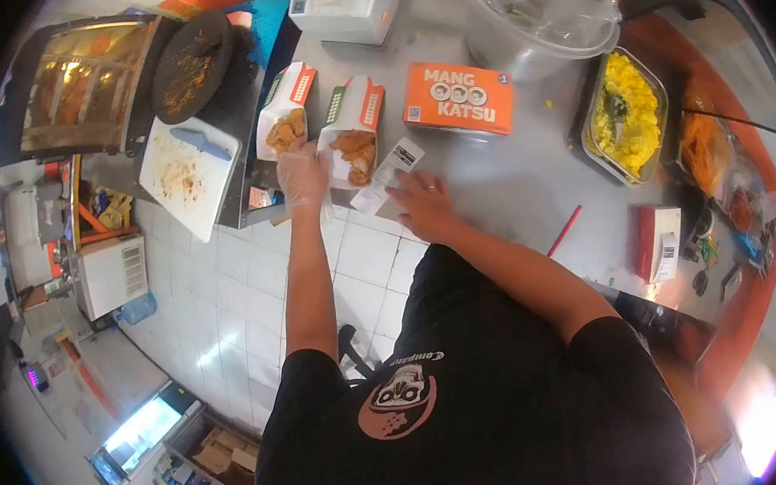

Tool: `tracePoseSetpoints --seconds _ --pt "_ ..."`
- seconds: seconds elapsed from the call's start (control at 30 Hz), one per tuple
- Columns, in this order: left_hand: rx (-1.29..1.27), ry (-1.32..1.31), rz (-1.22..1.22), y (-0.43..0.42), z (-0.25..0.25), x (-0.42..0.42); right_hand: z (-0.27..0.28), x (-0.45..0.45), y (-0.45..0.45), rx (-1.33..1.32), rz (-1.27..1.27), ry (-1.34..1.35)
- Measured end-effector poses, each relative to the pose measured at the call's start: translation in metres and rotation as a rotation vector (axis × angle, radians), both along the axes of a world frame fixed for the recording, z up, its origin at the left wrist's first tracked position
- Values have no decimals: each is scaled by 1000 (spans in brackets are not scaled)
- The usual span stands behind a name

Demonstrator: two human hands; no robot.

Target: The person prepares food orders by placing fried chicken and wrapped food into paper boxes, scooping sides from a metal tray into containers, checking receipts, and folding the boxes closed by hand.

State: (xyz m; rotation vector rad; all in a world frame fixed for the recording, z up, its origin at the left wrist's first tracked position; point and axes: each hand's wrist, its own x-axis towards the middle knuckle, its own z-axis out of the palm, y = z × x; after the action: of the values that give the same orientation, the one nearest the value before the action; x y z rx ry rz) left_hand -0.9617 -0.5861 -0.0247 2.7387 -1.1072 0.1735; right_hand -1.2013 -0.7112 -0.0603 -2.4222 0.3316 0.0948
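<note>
Two open white, green and orange cartons lie side by side on the steel counter. Fried pieces show in the left carton and in the right carton. My left hand, in a clear glove, is at the near end of the left carton, touching the fried food there; its fingertips are partly hidden. My bare right hand rests on the counter with fingers spread, at the edge of a printed paper slip. Behind it stands a closed orange box marked MANG KATSU.
A white cutting board with a blue-handled knife lies left, below a dark pan. At right are a tray of yellow food, a clear tub, a red stick and a red-white box.
</note>
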Motion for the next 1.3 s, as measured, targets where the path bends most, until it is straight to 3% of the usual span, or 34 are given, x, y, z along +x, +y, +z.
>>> tracePoseSetpoints --seconds 0.33,0.57,1.07,1.17,1.3 --pt "-187 69 7 -21 -4 -80 13 -116 -63 -126 -208 20" --pt "-61 240 79 -41 4 -139 18 -179 -98 -183 -412 58" --pt "-120 465 190 -75 -22 -199 7 -201 -100 -242 -511 2" --pt "-133 572 236 -92 1 -208 6 -203 -103 -251 -496 -13" --pt "-84 503 211 -99 -3 -209 6 -203 -106 -267 -487 -22"
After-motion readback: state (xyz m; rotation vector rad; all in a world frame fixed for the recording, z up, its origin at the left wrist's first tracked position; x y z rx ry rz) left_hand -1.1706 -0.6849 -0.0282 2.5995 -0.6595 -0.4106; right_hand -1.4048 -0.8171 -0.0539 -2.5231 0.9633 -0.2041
